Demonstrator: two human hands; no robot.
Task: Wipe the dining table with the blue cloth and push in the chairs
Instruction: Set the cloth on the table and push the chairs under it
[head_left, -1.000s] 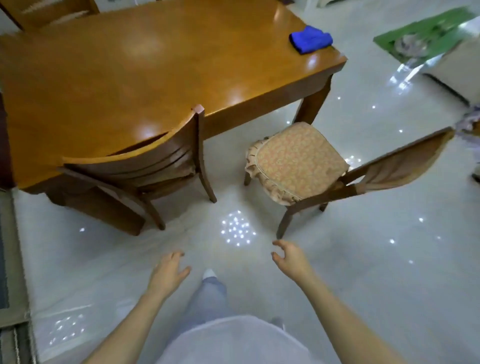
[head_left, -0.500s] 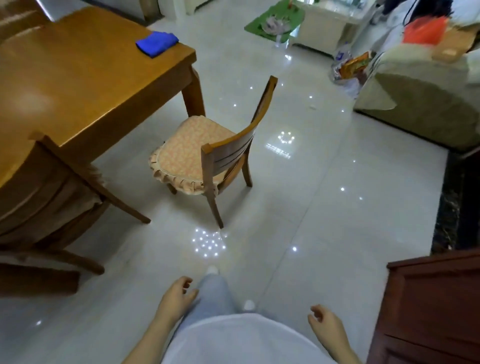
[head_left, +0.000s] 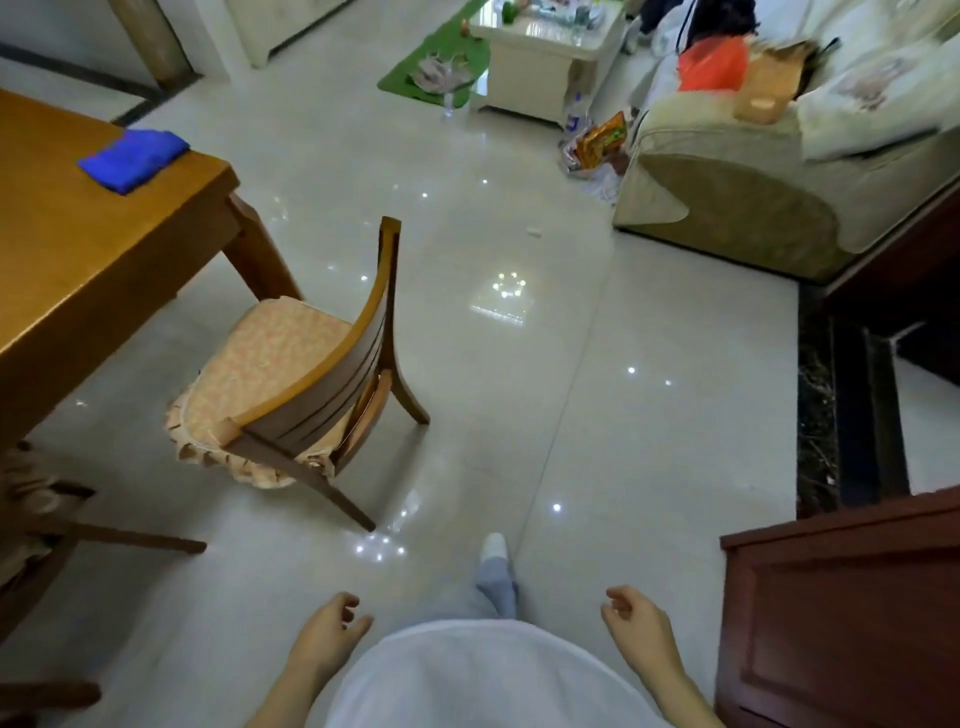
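Note:
A folded blue cloth (head_left: 132, 158) lies near the far corner of the wooden dining table (head_left: 78, 260) at the left. A wooden chair (head_left: 311, 374) with a peach cushion stands pulled out from the table's near corner, its back toward me. A second chair (head_left: 47, 525) shows partly at the left edge, tucked close to the table. My left hand (head_left: 327, 636) and my right hand (head_left: 636, 626) hang low at my sides, fingers loosely curled, holding nothing, well short of the chair.
A dark red wooden cabinet (head_left: 841, 613) stands close at my right. A beige sofa (head_left: 779, 171) with bags on it fills the far right. A cream coffee table (head_left: 540, 67) and green mat (head_left: 436, 67) lie beyond. Glossy tiled floor (head_left: 545, 389) stretches ahead.
My view has swung right and moved nearer the pulled-out chair, so the table slid to the left. Both hands dropped from a raised position to my sides.

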